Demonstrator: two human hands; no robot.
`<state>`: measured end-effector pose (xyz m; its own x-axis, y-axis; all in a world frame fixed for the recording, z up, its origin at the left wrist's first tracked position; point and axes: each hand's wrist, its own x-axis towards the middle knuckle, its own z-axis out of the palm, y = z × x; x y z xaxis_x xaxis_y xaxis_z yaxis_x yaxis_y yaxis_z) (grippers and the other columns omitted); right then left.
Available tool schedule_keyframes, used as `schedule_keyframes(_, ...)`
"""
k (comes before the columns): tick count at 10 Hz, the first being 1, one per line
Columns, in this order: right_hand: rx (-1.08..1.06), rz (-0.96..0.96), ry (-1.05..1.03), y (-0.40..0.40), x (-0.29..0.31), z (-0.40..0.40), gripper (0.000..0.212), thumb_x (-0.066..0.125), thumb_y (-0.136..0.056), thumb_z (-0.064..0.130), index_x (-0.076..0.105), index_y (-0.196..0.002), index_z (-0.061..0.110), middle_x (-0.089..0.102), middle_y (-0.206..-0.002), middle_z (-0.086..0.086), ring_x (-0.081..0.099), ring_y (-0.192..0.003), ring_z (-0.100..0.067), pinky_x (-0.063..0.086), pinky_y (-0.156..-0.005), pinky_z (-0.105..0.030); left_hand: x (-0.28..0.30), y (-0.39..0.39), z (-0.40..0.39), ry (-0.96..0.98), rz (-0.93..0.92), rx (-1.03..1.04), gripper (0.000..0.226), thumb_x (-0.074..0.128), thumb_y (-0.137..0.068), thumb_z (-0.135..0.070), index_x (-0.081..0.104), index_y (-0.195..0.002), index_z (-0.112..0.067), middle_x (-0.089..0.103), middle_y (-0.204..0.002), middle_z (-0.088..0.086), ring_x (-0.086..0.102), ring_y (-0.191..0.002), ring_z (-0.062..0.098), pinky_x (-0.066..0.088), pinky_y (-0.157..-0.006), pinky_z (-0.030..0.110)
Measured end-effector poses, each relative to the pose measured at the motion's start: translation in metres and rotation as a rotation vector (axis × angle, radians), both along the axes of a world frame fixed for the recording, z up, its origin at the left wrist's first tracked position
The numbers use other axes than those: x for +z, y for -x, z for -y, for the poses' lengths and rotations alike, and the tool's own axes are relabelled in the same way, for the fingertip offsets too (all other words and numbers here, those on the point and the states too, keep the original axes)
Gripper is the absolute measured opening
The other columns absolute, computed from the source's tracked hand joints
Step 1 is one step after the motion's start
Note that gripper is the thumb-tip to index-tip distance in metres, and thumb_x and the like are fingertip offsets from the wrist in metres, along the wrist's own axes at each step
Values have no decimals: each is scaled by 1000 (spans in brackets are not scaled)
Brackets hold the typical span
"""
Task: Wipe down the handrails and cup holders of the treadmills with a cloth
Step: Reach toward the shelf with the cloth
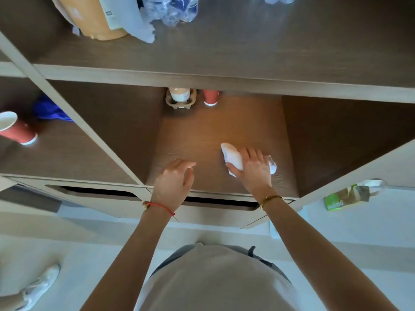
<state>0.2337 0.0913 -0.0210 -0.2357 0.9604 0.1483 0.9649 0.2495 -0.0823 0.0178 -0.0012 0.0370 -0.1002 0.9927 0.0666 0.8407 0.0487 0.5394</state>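
Both forearms extended into shelf [202, 131]; right hand [253, 169] gripped white cloth [232, 157], soft, light, bunchable mid-wad; left hand [173, 182] loose, empty.

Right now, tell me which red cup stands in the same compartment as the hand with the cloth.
The red cup at the back, beside the cardboard carrier. The right hand presses the cloth on that compartment's floor. The other red cup sits left of the divider.
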Motion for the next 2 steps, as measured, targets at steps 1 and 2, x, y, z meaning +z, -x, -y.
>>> schedule_keyframes(1,22,6,41,-3,5,-2,59,52,-86,64,59,-112,12,61,-106,-8,53,-96,-30,41,-85,-41,-1,-2,-4,7,8,4,27,50,-97,-15,67,-118,-20,68,-116,-4,65,-101,19,55,-81,34)
schedule_keyframes(2,7,-93,59,-9,19,6,59,51,-87,63,57,-120,15,59,-114,-5,50,-104,-27,39,-92,-42,3,-3,-3,-30,14,29,26,51,-97,-15,67,-117,-20,68,-116,-4,65,-103,19,55,-81,36)
